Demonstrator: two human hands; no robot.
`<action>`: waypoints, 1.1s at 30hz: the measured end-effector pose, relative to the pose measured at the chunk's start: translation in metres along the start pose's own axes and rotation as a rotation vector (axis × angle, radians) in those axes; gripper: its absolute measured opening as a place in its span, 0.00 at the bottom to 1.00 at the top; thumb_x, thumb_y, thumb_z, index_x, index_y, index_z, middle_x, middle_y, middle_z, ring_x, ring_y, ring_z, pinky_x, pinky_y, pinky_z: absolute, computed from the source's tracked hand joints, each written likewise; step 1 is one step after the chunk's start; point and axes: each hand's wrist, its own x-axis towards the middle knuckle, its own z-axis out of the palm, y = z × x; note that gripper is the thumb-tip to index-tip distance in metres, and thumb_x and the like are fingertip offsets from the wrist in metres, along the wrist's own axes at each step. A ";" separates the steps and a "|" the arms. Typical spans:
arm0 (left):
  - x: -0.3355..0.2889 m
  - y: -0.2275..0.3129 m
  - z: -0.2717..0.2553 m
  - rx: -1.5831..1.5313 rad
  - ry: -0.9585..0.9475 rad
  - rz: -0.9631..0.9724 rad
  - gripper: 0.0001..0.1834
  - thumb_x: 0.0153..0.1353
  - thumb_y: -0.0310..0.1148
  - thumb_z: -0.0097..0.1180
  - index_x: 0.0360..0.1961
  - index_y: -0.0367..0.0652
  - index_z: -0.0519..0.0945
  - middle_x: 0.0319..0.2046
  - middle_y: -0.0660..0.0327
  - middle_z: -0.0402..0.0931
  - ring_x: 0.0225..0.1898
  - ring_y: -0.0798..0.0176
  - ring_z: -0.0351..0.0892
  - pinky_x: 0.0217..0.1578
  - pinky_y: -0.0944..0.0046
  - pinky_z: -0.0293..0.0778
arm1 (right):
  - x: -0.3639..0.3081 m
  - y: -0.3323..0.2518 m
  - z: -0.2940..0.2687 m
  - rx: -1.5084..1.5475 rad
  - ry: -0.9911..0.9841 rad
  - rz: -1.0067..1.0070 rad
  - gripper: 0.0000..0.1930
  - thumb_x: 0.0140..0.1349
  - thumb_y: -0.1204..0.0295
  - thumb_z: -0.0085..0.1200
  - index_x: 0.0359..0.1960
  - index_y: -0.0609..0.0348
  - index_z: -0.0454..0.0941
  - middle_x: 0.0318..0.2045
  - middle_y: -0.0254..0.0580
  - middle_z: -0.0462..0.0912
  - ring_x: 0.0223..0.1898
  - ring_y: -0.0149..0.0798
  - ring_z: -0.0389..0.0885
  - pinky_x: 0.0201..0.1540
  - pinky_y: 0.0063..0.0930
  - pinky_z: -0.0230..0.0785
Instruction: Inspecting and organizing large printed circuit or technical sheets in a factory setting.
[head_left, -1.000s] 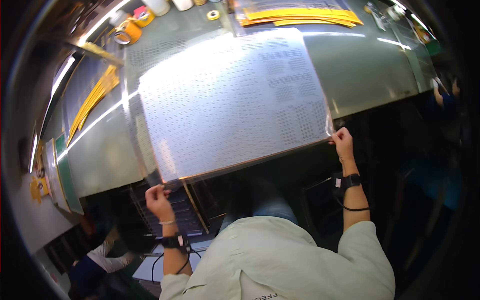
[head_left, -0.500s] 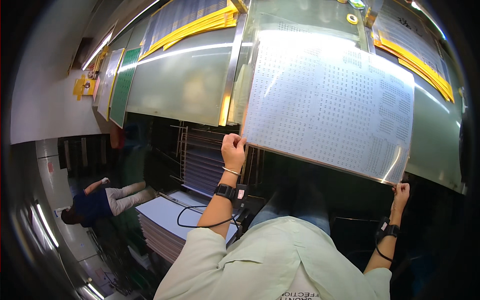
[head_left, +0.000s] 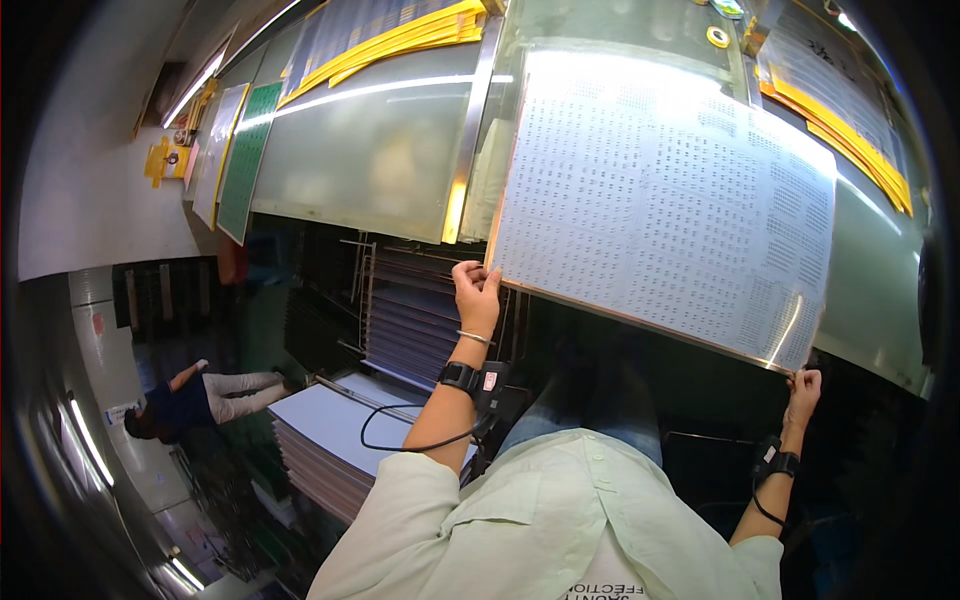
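A large white circuit board panel (head_left: 650,190) with copper-coloured edges and rows of tiny dark marks lies over a greenish light table (head_left: 340,165). Strong light glares along its far edge. My left hand (head_left: 478,295) pinches the panel's near left corner between thumb and fingers. At the near right corner, my right hand (head_left: 802,398) grips the edge with its fingertips. The near edge of the panel slopes down toward the right.
Left of my body stands a stack of white panels (head_left: 330,425), with a wire rack of panels (head_left: 415,325) beyond it. Yellow-edged clear sheets (head_left: 400,45) lie at the far left, more (head_left: 850,150) at the right. A green board (head_left: 250,150) leans farther left. Another person (head_left: 190,400) walks behind.
My left hand and the panel's left corner appear slightly farther right and up. Both hands keep their hold. The other person has shifted a little, and the view has moved slightly.
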 end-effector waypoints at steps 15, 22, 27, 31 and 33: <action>-0.019 -0.021 -0.036 -0.076 -0.209 -0.281 0.09 0.57 0.31 0.50 0.33 0.35 0.69 0.27 0.61 0.71 0.26 0.68 0.71 0.30 0.69 0.71 | -0.003 -0.084 0.044 -0.921 0.158 -0.539 0.22 0.43 0.80 0.52 0.44 0.57 0.70 0.42 0.46 0.69 0.46 0.48 0.66 0.49 0.38 0.59; -0.011 0.054 -0.014 0.907 -0.227 0.614 0.29 0.44 0.24 0.53 0.53 0.44 0.67 0.57 0.49 0.55 0.59 0.45 0.52 0.57 0.52 0.50 | 0.186 -0.151 0.123 -1.172 0.225 -0.778 0.22 0.49 0.76 0.44 0.50 0.53 0.67 0.51 0.41 0.65 0.55 0.49 0.59 0.56 0.41 0.52; 0.020 0.075 0.011 0.914 -0.334 0.744 0.24 0.47 0.26 0.51 0.50 0.38 0.69 0.55 0.50 0.61 0.60 0.43 0.51 0.57 0.52 0.48 | 0.233 -0.165 0.147 -1.173 0.259 -0.775 0.23 0.49 0.77 0.43 0.51 0.56 0.64 0.52 0.41 0.65 0.55 0.48 0.59 0.56 0.40 0.52; 0.076 0.096 0.056 0.830 -0.349 0.834 0.26 0.47 0.29 0.52 0.50 0.36 0.68 0.56 0.51 0.61 0.60 0.45 0.52 0.56 0.50 0.50 | 0.247 -0.154 0.156 -1.156 0.264 -0.747 0.23 0.51 0.77 0.41 0.52 0.58 0.64 0.52 0.41 0.65 0.55 0.46 0.59 0.56 0.39 0.53; 0.107 0.100 0.079 0.803 -0.334 0.870 0.25 0.49 0.32 0.52 0.50 0.35 0.67 0.56 0.52 0.61 0.60 0.45 0.51 0.56 0.50 0.50 | 0.256 -0.150 0.157 -1.165 0.251 -0.785 0.21 0.52 0.76 0.40 0.51 0.59 0.65 0.50 0.43 0.67 0.53 0.47 0.61 0.54 0.39 0.54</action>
